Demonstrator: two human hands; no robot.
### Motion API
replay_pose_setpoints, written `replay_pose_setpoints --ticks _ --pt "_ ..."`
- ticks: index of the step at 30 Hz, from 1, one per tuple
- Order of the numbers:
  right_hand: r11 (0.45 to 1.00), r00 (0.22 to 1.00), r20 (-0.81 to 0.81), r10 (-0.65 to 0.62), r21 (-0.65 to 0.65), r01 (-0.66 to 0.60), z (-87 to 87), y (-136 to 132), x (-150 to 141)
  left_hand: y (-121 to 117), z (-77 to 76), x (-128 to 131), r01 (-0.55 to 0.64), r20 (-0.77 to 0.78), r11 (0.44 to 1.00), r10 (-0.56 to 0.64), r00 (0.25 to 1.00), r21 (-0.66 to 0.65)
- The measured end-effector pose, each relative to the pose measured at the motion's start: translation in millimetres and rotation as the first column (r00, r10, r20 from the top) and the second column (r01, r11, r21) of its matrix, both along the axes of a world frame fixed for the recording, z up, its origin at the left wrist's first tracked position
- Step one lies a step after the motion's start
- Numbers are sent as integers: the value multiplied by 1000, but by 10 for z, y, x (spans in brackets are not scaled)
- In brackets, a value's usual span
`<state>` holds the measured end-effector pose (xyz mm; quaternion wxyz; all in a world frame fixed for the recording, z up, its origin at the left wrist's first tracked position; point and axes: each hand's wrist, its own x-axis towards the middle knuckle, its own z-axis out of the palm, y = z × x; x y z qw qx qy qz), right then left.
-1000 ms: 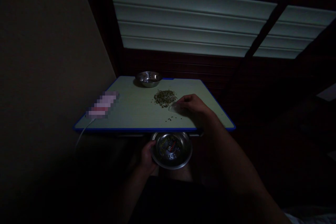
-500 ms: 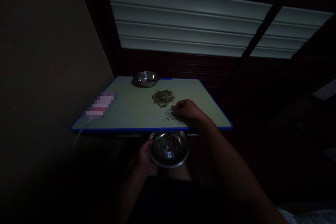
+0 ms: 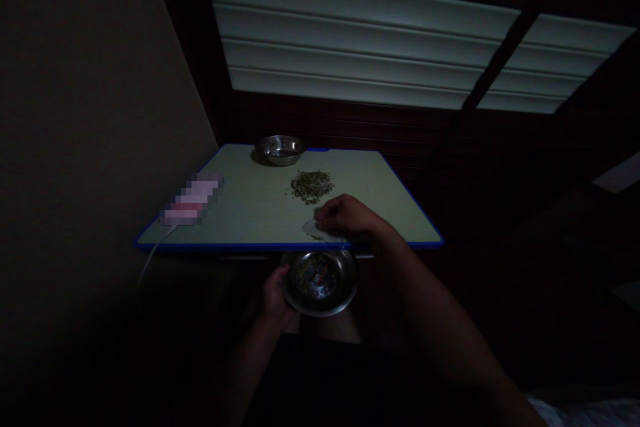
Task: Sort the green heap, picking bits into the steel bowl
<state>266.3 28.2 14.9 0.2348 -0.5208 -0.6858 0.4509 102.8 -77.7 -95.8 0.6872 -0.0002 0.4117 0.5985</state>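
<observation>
My left hand grips the left rim of a shiny metal bowl, which it holds just below the table's front edge. A dark label and scattered small bits show in the bowl's bottom. My right hand pinches a thin, pale, see-through piece, like a plastic scraper or card, flat against the tabletop near that edge. A few small grains lie by the piece, above the bowl. Behind my right hand, a loose pile of small greenish-brown grains is spread on the table.
The pale table has a blue rim. A second metal bowl stands at its back left. A blurred-out pink device with a white cable lies on the left side. Behind the table rises a dark wooden panel with pale slats.
My right hand has slid the pale piece left and toward the table's front edge, with the few grains beside it. The bowl in my left hand has barely shifted.
</observation>
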Motion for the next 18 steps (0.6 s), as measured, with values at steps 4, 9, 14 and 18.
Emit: replay_pose_setpoints --ticks 4,9,14,18 --pt "999 999 -14 52 -11 -52 10 -22 -3 -12 2 -5 1 8 1000 -1 1000 13" --pt "992 992 -15 122 -15 -122 45 -54 7 -15 25 1 11 12 1000 -11 1000 3" --pt "986 986 2 168 -23 -168 82 -71 15 -7 29 5 -6 16 1000 6 1000 2" --pt "976 976 -13 215 -24 -216 85 -70 29 -1 14 0 -4 10 1000 4 1000 8"
